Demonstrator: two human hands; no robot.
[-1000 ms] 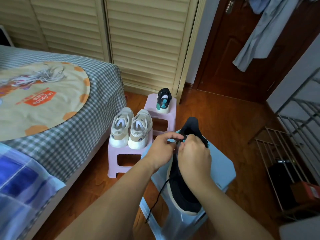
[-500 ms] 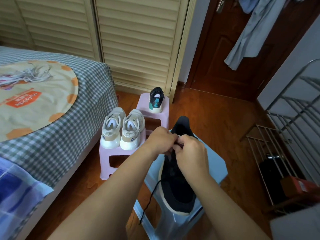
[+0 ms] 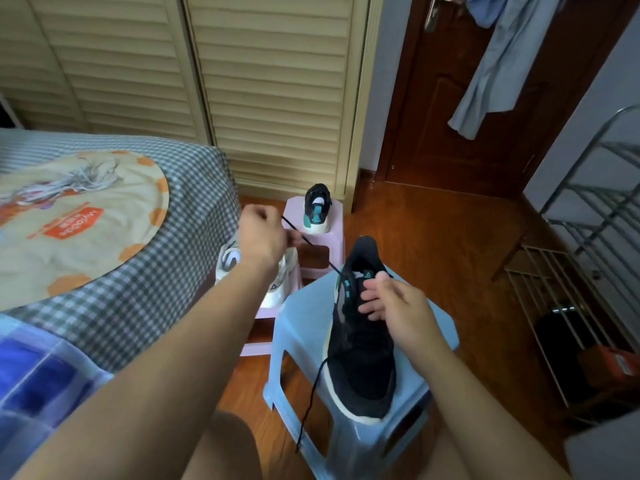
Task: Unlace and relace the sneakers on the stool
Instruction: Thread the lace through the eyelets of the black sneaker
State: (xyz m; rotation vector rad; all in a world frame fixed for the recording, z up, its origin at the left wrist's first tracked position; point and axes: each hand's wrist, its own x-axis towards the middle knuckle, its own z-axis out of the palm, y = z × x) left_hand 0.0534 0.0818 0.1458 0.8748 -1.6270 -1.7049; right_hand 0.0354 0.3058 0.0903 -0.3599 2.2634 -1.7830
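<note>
Wooden floorboards run from the louvred wardrobe doors (image 3: 270,91) to the dark door (image 3: 460,109), and on them stands a pale blue plastic stool (image 3: 298,323) carrying the black sneaker (image 3: 360,358). It lies along the seat, toe toward the person at the near rim and heel toward the far edge. The right hand (image 3: 398,303) rests on the tongue area, fingers curled down onto the upper; whether they pinch anything cannot be told. The left hand (image 3: 263,233) is raised up and to the left, fingers closed on the black lace (image 3: 311,245), which runs taut from the hand down to the eyelets. The lace's other end (image 3: 311,393) hangs over the left side of the seat.

Just beyond the blue stool, a pink stool (image 3: 294,296) holds a pair of white sneakers (image 3: 277,282), partly hidden by the left wrist. A second pink stool (image 3: 332,233) behind it bears the matching black sneaker (image 3: 317,209), upright.

At the left a bed in checked fabric (image 3: 156,282) comes close to the stools, with white laces (image 3: 79,178) on a round cloth (image 3: 76,220). At the right a metal rack (image 3: 588,265) stands across open floor.
</note>
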